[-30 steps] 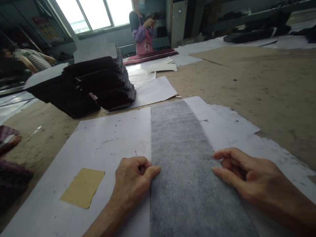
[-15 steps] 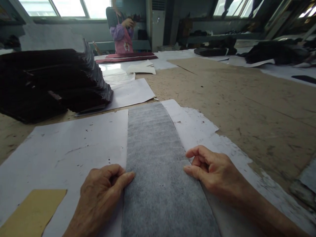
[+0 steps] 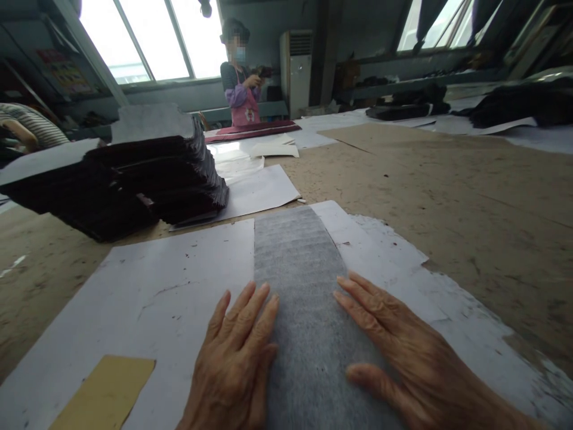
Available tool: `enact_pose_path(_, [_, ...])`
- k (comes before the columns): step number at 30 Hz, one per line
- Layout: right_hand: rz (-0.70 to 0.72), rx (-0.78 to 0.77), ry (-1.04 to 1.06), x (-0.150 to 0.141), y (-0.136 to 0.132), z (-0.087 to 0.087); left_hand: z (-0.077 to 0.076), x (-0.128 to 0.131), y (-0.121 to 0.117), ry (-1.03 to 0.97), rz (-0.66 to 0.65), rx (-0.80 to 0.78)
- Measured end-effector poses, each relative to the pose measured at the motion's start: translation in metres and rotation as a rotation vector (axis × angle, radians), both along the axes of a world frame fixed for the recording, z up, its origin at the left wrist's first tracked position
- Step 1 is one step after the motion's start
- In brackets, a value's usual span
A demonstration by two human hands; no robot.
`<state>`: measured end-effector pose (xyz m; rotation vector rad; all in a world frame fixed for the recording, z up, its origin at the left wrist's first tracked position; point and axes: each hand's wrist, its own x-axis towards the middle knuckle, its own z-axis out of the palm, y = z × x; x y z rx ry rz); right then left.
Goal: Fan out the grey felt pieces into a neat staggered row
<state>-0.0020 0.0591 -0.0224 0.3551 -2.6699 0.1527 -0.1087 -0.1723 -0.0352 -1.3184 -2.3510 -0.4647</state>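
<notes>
A long grey piece of fabric-like sheet (image 3: 308, 310) with a curved right edge lies flat on white paper (image 3: 179, 286). Along its left edge rests my left hand (image 3: 237, 352), fingers stretched out, the fingertips over the sheet's edge. My right hand (image 3: 394, 346) lies on the right edge with its fingers extended and its thumb spread over the grey surface. Neither hand grips anything. The near end of the sheet runs out of view at the bottom.
A tall stack of dark pieces (image 3: 147, 185) stands at the back left. A tan card (image 3: 105, 391) lies at the front left. Across the table, a person in a pink apron (image 3: 245, 113) stands behind maroon strips (image 3: 255, 129). Dark cloth (image 3: 519, 104) lies far right.
Both hands have gone from pinched fingers at the sheet's edges to flat, outstretched fingers on it. The camera view has tilted up and shifted left.
</notes>
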Motion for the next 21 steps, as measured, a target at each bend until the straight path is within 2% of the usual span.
enact_pose_path(5, [0.022, 0.158, -0.119, -0.002, 0.000, -0.005, -0.002, 0.002, 0.009, -0.064, -0.132, -0.186])
enact_pose_path(8, [-0.008, 0.143, -0.136, -0.002, 0.001, -0.008, -0.006, 0.003, 0.011, -0.115, -0.155, -0.282])
enact_pose_path(13, [-0.048, 0.099, -0.167, 0.001, 0.002, -0.013, -0.002, 0.006, 0.012, -0.211, -0.140, -0.317])
enact_pose_path(18, [-0.084, 0.113, -0.226, 0.000, 0.001, 0.000, 0.003, 0.010, 0.011, -0.298, -0.127, -0.299])
enact_pose_path(21, [-0.151, 0.016, -0.210, -0.010, 0.001, 0.016, 0.003, 0.011, 0.011, -0.315, -0.121, -0.275])
